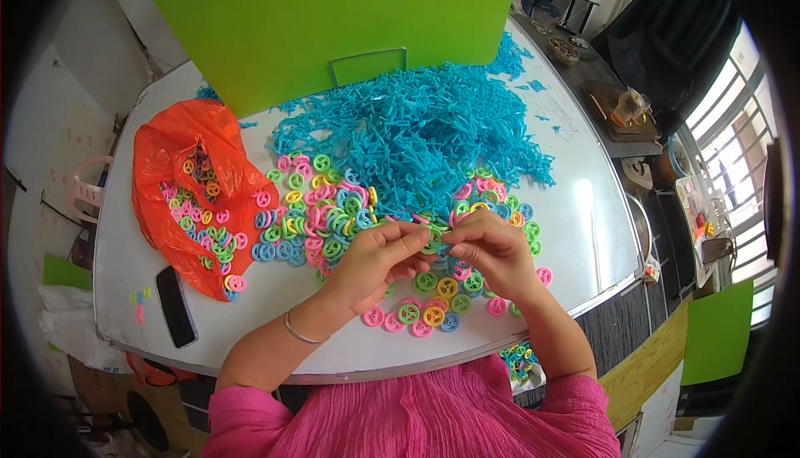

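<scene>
My left hand (377, 260) is closed in a pinch, thumb against forefinger, on a small green plastic wheel (432, 243). Close beside it, my right hand (493, 251) also pinches, its fingertips almost meeting those of the left; what it grips is too small to make out. Around and under both hands spread loose spoked wheels (333, 216) in pink, green, yellow and blue. Beyond them rises a wide heap of thin blue plastic pieces (417, 129), some of it reaching up to my fingers.
An orange-red plastic bag (158, 158) with more wheels lies open at the left. A black phone (174, 308) rests near the white table's (275, 337) front left edge. A large green panel (317, 16) with a wire handle (367, 56) stands behind the blue heap.
</scene>
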A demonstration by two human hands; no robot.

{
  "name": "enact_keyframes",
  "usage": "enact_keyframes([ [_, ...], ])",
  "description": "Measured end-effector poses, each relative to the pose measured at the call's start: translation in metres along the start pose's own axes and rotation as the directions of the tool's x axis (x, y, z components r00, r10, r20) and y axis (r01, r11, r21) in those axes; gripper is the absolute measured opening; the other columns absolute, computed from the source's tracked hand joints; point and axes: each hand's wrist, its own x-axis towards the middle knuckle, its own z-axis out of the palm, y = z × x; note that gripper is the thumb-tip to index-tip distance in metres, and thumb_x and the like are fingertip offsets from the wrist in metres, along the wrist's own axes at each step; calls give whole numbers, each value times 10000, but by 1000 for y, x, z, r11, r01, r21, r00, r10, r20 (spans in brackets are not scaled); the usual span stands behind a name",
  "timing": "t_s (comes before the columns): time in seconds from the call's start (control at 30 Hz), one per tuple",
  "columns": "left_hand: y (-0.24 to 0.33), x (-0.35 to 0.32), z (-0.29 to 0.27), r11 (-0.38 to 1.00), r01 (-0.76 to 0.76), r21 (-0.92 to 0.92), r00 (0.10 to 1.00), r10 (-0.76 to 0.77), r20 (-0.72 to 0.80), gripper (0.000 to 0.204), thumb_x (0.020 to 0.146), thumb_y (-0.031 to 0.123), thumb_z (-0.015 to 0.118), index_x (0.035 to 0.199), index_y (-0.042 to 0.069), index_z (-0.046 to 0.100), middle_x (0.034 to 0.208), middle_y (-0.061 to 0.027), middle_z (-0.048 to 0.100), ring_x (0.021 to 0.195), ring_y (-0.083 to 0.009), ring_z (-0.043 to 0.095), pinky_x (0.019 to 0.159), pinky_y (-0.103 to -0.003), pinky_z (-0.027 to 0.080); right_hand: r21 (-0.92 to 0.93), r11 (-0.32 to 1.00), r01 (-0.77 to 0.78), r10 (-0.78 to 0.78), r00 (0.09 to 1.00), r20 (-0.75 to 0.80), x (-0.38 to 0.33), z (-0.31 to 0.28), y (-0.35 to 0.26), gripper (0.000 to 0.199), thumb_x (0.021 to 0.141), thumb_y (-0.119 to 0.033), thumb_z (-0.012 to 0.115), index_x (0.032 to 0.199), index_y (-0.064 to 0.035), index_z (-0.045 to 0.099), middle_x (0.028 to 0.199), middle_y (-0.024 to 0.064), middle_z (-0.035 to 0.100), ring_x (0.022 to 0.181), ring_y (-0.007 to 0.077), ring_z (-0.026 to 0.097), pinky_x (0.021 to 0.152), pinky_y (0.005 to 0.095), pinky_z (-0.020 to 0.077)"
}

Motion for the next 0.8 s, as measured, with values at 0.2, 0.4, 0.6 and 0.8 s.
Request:
enact_keyframes([
  [0.2, 1, -4, 0, 1000, 11, -28, 1000, -10, 28, 160, 946, 182, 621, 1029, 45, 622, 875, -40, 665, 792, -112, 654, 690, -238, 512, -311, 927, 212, -218, 976, 14, -3, 5, -5, 318, 739, 56, 731, 1032, -69, 731, 857, 54, 630, 814, 171, 624, 683, 273, 497],
  [0.4, -5, -8, 4, 1000, 3, -26, 1000, -4, -14, 71, 953, 149, 593, 926, 83, 593, 808, -26, 644, 721, -97, 633, 650, -224, 499, -308, 938, 159, -177, 984, -30, -4, 10, -3, 264, 737, 20, 753, 982, -79, 752, 823, 31, 625, 739, 148, 610, 630, 269, 486],
  [0.6, -12, -9, 10, 997, -75, 7, 996, 76, -42, 83, 952, 136, 599, 929, 57, 590, 812, -39, 646, 735, -100, 648, 637, -218, 509, -92, 991, -101, 92, 991, -96, -5, 15, -1, 184, 793, -31, 747, 975, -60, 749, 805, 19, 622, 750, 111, 573, 658, 245, 457],
  [0.8, -11, -10, 9, 940, -229, 254, 971, 237, -3, 114, 958, 142, 594, 939, 30, 579, 789, -41, 652, 711, -88, 642, 629, -218, 517, -9, 985, -174, 171, 977, -126, -9, 15, 2, 155, 813, -56, 750, 967, -45, 748, 794, 8, 621, 757, 95, 565, 657, 242, 449],
])
